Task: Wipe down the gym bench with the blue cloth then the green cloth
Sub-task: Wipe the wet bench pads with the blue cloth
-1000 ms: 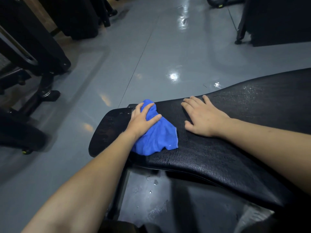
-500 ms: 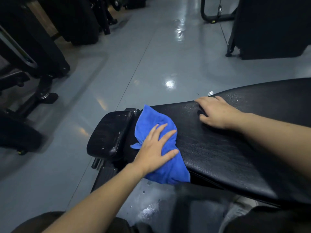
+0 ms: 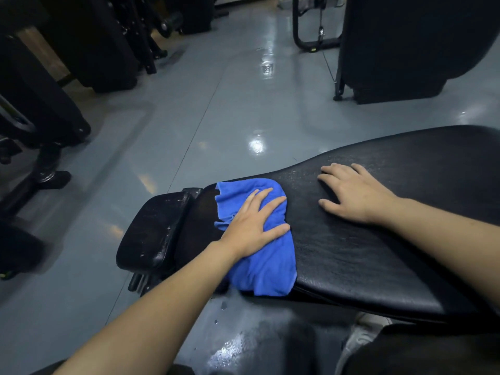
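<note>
**Blue cloth down flat on the bench**

Left hand (image 3: pixel 254 226) is spread flat, fingers straight, pressing the blue cloth (image 3: pixel 262 255) onto the gym bench (image 3: pixel 378 253) pad near its narrow end. Right hand (image 3: pixel 354 193) lies open, palm down on bare vinyl just beside it. Small black seat pad (image 3: pixel 154 228) sits left; glossy grey floor (image 3: pixel 230 117) all around.

one blue cloth (image 3: pixel 259 250); one bench (image 3: pixel 378 253); two hands

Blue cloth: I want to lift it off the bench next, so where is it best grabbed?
Probably the loose end of the blue cloth draping over the gym bench edge nearest the person, pinched from below and in front; the left hand presses flat on the rest.
</note>
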The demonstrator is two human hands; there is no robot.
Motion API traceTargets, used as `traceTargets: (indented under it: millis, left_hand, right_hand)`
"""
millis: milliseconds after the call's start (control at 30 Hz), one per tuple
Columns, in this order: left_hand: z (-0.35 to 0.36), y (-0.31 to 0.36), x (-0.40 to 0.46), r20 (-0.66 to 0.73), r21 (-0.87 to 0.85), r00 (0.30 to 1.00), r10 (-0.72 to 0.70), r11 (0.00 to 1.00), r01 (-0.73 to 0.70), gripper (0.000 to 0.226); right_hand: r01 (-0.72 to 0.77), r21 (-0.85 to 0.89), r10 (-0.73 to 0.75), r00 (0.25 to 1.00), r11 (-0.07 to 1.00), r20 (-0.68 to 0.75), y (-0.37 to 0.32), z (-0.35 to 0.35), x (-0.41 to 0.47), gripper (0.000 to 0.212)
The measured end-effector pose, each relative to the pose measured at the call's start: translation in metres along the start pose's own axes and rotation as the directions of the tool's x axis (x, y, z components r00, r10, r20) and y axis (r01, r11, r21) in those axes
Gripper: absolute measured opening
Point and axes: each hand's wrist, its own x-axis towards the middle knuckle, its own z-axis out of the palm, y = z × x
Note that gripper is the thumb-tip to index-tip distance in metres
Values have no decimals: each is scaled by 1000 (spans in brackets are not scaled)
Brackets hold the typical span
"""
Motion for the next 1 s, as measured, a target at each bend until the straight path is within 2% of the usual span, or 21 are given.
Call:
traceTargets:
  millis: [167, 300, 433, 567, 700, 867, 933, 1000]
  left_hand:
    - [0, 30, 66, -11, -16, 1000, 24, 1000, -24, 62]
    - [-6, 25, 99, -29, -22, 999, 41, 999, -41, 56]
    - [-10, 10, 104, -34, -11, 997, 63, 998, -63, 52]
    - [-16, -9, 96, -43, -10, 998, 53, 999, -53, 51]
    - [-21, -35, 68, -61, -11, 998, -18, 1000, 17, 50]
    - [-32, -73, 21, -97, -19, 985, -145, 989, 143, 52]
    - [-37, -90, 1, -94, -29, 976, -195, 981, 194, 56]
    - [-42, -105, -19, -98, -41, 966, -238, 971, 235, 62]
  right_hand:
    - [-31, -3, 31, 999, 999, -32, 12, 2, 1, 66]
    - [-16, -23, 14, 998, 1000, -53, 14, 7, 3, 66]
    - [-12, -40, 10, 998, 999, -60, 14, 9, 7, 86]
    - [-20, -55, 17, 999, 998, -48, 10, 9, 10, 91]
    - [-21, -78, 18, 999, 997, -29, 8, 8, 11, 91]
    - [-26, -81, 23, 999, 996, -40, 7, 8, 10, 78]
    - [-28, -77, 25, 999, 997, -42, 8, 8, 9, 80]
    - [-24, -74, 20, 998, 997, -54, 9, 9, 8, 74]
